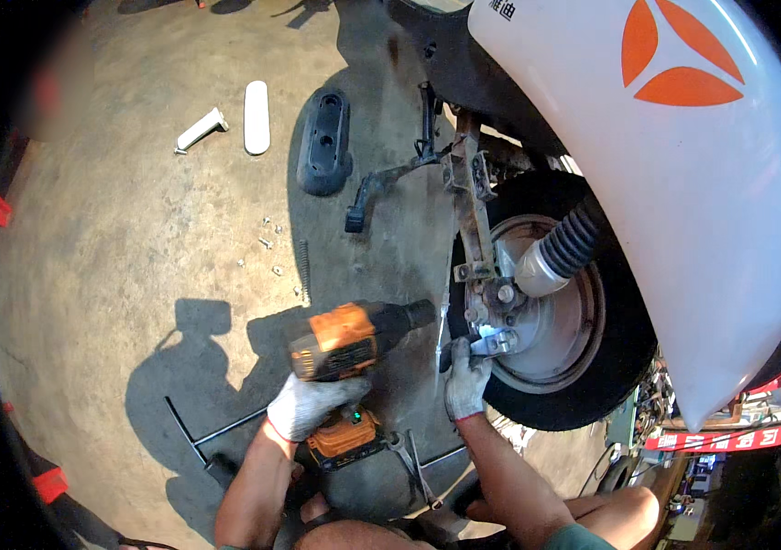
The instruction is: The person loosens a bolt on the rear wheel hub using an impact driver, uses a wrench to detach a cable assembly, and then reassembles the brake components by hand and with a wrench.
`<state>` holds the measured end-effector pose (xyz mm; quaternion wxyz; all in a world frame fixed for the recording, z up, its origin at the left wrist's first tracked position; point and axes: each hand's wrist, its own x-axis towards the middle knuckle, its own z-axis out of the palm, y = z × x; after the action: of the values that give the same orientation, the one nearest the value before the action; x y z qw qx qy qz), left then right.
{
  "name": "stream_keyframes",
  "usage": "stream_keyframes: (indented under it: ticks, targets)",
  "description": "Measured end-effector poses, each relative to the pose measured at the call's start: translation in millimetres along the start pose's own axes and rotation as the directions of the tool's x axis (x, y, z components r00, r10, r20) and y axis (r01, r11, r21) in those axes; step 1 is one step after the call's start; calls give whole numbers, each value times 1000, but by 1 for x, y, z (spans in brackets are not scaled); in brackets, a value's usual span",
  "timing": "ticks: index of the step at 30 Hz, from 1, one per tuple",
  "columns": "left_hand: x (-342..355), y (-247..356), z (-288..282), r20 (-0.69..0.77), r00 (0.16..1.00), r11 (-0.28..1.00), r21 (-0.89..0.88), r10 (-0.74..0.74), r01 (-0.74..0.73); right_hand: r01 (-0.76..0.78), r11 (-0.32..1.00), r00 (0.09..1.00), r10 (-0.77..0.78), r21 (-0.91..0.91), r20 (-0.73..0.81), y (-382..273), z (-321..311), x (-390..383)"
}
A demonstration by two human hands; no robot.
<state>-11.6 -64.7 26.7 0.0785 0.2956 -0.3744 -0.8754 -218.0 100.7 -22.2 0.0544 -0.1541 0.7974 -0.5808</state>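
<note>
My left hand (303, 405), in a white knit glove, is closed round the grip of an orange and black cordless impact wrench (335, 341). The tool's nose points right, toward the wheel. My right hand (468, 383), also gloved, is at the lower left of the wheel hub, its fingers bent by the end of a silver metal arm (497, 344). A small dark piece shows at those fingers; what they grip I cannot make out. Beside them is the wheel (592, 302) with its black tyre, under the white body panel (711, 183) of a scooter.
On the concrete floor lie a black oblong cover (324, 142), a white oblong piece (256, 117), a white bracket (201, 130), several small bolts (267, 244) and a spring (304, 270). A T-handle wrench (196, 443) and spanners (413, 467) lie near my legs. A pedal arm (363, 202) juts left.
</note>
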Motion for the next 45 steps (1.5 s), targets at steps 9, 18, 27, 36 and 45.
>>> stream_keyframes:
  ticks: [9, 18, 27, 36, 45]
  targets:
    - [-35, -45, -2, -146, 989, 985, -170, 17, -42, -71, 997, 989, 67, 23, 134, -14, -9, -4]
    - [-42, -73, 6, 23, 950, 797, 537, 312, -275, -256, 965, 937, 232, 61, 260, -40, -22, -55]
    - [-59, -73, 19, 118, 962, 838, 473, 246, -272, -114, 976, 731, 210, -187, 649, -63, -30, -143]
    - [-117, 24, 35, 195, 974, 111, 977, -118, -183, -414, 910, 686, 295, 23, 665, -68, -54, -159]
    - [-171, 128, 50, 75, 959, 531, 819, 275, -216, -530, 848, 588, 372, -5, 718, -103, -217, -132]
